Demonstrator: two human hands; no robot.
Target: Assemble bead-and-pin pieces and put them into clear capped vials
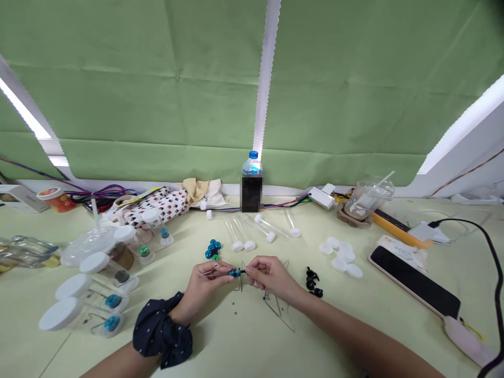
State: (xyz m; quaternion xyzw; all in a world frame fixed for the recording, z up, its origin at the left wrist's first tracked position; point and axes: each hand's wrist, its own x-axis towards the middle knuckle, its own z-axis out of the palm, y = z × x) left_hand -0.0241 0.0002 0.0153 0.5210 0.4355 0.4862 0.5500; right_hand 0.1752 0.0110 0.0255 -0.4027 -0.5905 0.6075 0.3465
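My left hand (208,281) pinches a small blue bead (234,272) and a thin wire that sticks out to its left. My right hand (268,274) pinches a small dark piece right against the bead's right side. Both hands hover just above the pale table (236,341), close together. A dark dotted scrunchie (163,331) is on my left wrist. A cluster of blue and green beads (213,249) lies just beyond my left hand. Small black pieces (314,281) lie to the right of my right hand. A bent wire shape (281,310) lies under my right wrist.
Clear tubes with white caps (252,231) lie behind the beads; loose white caps (340,254) sit right. Capped tubes holding beads (94,299) are stacked left. A water bottle (252,181) stands at the back, a phone (413,278) right, a plastic cup (368,197) and cables behind.
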